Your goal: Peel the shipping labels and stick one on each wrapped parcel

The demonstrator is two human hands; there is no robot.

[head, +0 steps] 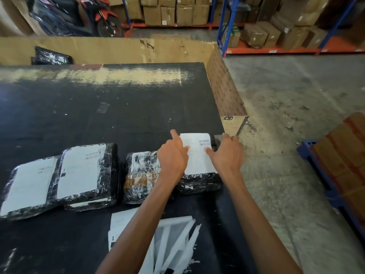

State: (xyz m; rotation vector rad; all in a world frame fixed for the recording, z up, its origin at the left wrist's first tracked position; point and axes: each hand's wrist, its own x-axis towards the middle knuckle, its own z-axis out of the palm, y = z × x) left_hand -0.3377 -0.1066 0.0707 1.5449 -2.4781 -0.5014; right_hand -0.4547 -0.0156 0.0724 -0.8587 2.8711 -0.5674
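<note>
Left fingers (174,135): spread flat; the forefinger points along the left edge of the white rectangular shipping label (198,155), the thumb presses its left margin.
Right fingers (210,150): also spread, pinching nothing; the thumb tip lies on the label just under the barcode, the rest reach past the label's right edge.
Left hand (171,158): palm down, over the label's left side.
Right hand (227,155): palm down, over the label's right side.
Label: lying on top of the black plastic-wrapped parcel (197,182) at the right corner of the bench, barcode towards the far end.
Parcel under the hands: its glossy wrap shows below and to the right of the label.
Black-and-brown wrapped parcel (138,175): just left of the labelled one, touching or nearly so; partly behind the left forearm.
Two flat black wrapped parcels with white labels (59,175): further left, overlapping each other.
Loose white label sheets and peeled backing strips (173,244): nearer than the parcel, between the forearms.
Worn black bench (118,115): carries all of it.
Tall cardboard wall (118,50): behind the bench's far edge, well beyond the parcel.
</note>
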